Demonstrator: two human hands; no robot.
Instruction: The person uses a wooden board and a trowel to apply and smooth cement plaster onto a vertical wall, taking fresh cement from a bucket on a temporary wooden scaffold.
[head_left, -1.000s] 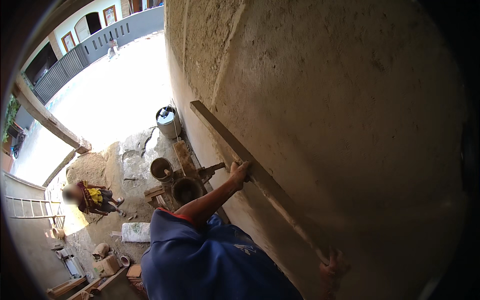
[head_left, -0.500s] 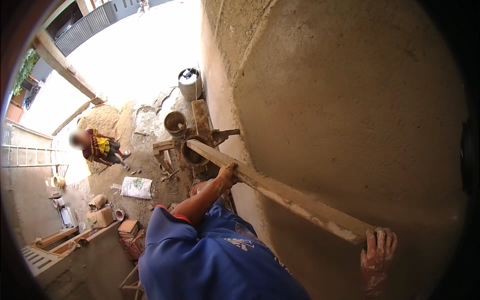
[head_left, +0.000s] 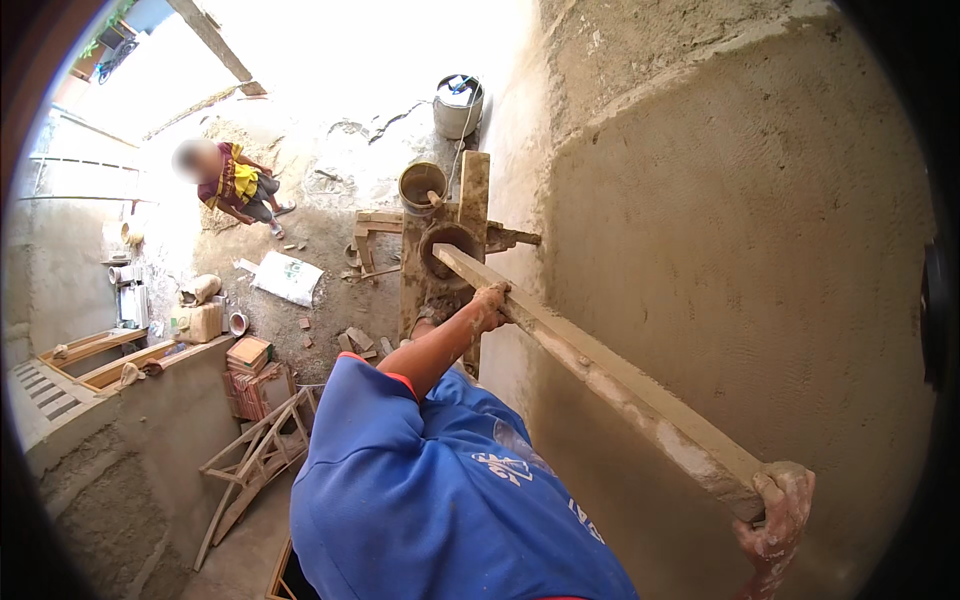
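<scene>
A long straight board (head_left: 620,395), caked with mortar, slants across the view beside the plastered wall (head_left: 730,250). Its far end stands over a round bucket (head_left: 450,240); the near end comes toward the lower right. My left hand (head_left: 491,306) is wrapped round the board near its far end. At the opposite end my right hand (head_left: 785,505), smeared with pale mortar, has its fingers curled over the board. Whether the board's wall-side edge touches the plaster I cannot tell.
Planks (head_left: 474,190) form a platform by my feet, with a second bucket (head_left: 422,187) holding a handled tool. A drum (head_left: 458,107) stands beyond. At left are a person (head_left: 235,185), a white sack (head_left: 287,277), stacked tiles (head_left: 258,375) and a wooden frame (head_left: 262,455).
My view has shifted, so the surroundings sit farther right. My right hand now curls round the board's end, where its fingers pointed upward before. My left hand keeps its hold.
</scene>
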